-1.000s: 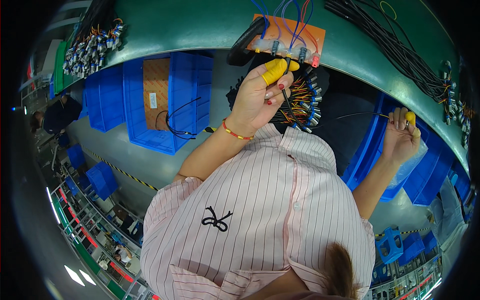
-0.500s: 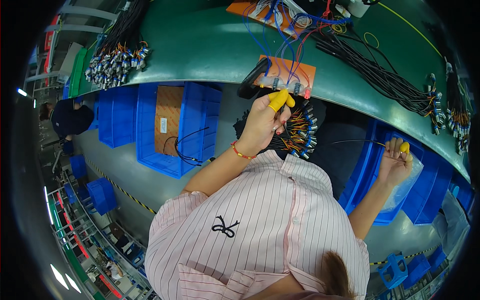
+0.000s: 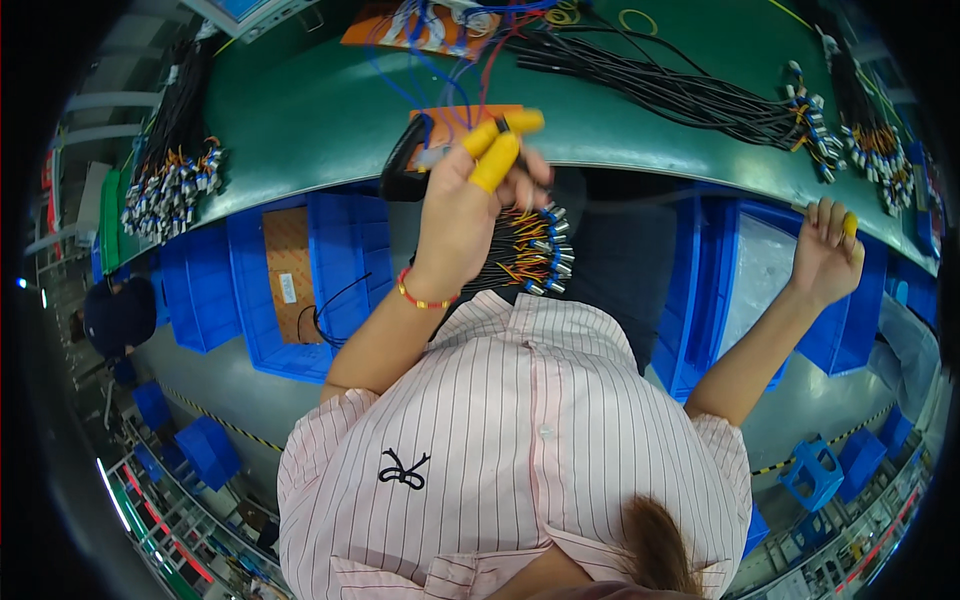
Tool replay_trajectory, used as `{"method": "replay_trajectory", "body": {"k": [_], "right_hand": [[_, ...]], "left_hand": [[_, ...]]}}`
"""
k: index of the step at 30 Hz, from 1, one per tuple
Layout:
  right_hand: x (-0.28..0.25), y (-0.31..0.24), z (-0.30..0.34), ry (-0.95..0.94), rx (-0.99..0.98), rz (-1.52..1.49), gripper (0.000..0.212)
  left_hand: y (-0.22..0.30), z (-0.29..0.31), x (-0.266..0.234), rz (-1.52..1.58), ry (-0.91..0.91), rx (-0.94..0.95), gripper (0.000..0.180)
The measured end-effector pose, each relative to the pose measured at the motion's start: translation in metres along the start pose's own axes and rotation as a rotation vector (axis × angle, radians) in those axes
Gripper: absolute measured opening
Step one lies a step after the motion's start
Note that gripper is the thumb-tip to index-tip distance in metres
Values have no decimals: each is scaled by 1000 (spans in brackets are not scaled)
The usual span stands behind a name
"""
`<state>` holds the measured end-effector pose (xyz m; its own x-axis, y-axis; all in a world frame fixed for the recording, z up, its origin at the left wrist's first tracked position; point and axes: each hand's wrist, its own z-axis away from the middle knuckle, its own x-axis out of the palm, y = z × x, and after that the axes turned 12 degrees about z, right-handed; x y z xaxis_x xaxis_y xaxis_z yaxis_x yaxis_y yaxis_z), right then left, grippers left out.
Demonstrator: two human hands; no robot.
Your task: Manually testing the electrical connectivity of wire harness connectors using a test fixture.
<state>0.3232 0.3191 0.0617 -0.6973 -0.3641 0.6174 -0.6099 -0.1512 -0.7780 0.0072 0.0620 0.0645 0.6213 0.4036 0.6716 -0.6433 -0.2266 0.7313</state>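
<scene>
My left hand [image 3: 465,205], with yellow finger cots, is raised in front of a small orange board [image 3: 455,120] at the bench edge. Its fingertips pinch something small and dark, too blurred to name. Blue and red wires [image 3: 487,85] run to this board, and a black curved object [image 3: 405,158] sits at its left side. Far to the right, my right hand [image 3: 828,255] is raised with curled fingers, one in a yellow cot. A faint streak toward it looks like the thin cable it held. Below my left hand lies a bundle of black cables with metal connectors [image 3: 540,250].
Cable bundles lie on the green bench [image 3: 300,110], at the left [image 3: 175,190] and right [image 3: 660,75]. Blue bins [image 3: 350,240] stand beneath its edge, more bins [image 3: 690,290] at right. An orange board [image 3: 385,25] lies farther back. A person [image 3: 120,310] is at far left.
The view has shifted, so the bench sits farther left. My left hand has lifted off the small board's terminals. My right hand has risen toward the bench edge, and its cable is now blurred.
</scene>
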Motion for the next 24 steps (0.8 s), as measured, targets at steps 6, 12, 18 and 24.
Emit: {"method": "replay_trajectory", "body": {"k": [6, 12, 18, 24], "right_hand": [[-31, -14, -69, -22, -1, -15, 16], [-64, 11, -112, -17, -8, 8, 25], [-83, 18, -132, 18, -106, 165, 38], [-31, -14, -108, -123, -279, 216, 31]], "left_hand": [[-17, -55, 12, -48, 71, 132, 44], [5, -8, -4, -397, -225, 11, 43], [6, 52, -55, -400, -73, -256, 28], [-17, 70, -95, -1041, 142, -143, 24]]}}
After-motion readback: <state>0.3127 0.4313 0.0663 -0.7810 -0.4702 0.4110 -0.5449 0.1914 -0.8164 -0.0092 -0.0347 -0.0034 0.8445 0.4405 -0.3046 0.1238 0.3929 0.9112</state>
